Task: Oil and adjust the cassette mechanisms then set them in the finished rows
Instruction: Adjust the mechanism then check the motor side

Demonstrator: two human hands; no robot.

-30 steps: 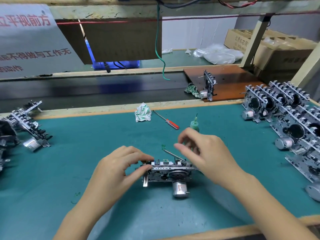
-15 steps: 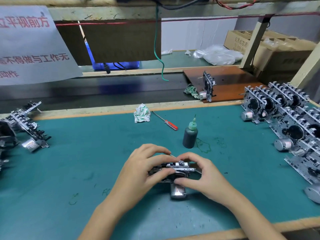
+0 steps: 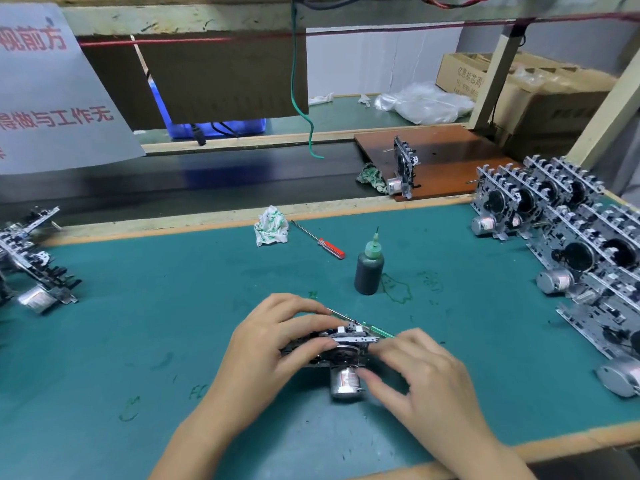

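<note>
Two hands work one cassette mechanism [image 3: 341, 344] at the near middle of the teal counter [image 3: 138, 306]. Your left hand [image 3: 277, 344] grips its left end, fingers curled over the top edge and thumb under the near side; your right hand [image 3: 412, 372] has its fingers curled at the right end, thumb by the motor can [image 3: 344, 382], pinching it there as far as you can tell. The mechanism's long axis runs left to right between your two grips, tipped up on its edge with the motor pointing toward you. One green-handled screwdriver [image 3: 367, 326] lies just behind it, touching or nearly so. The finished rows [image 3: 571, 244] stand well apart at the far right, so the placing move, judged from here, goes rightward and away, and your right hand is the nearer one. One oil bottle [image 3: 369, 266] stands upright just beyond the mechanism, between it and one red-handled screwdriver [image 3: 322, 241]. One crumpled rag [image 3: 271, 226] sits by the far edge. One lone mechanism stands on the brown board [image 3: 446, 157]. A cluster of waiting mechanisms [image 3: 33, 268] lies at the far left; their count is not clear, and the right rows hold too many overlapping units to count surely.
</note>
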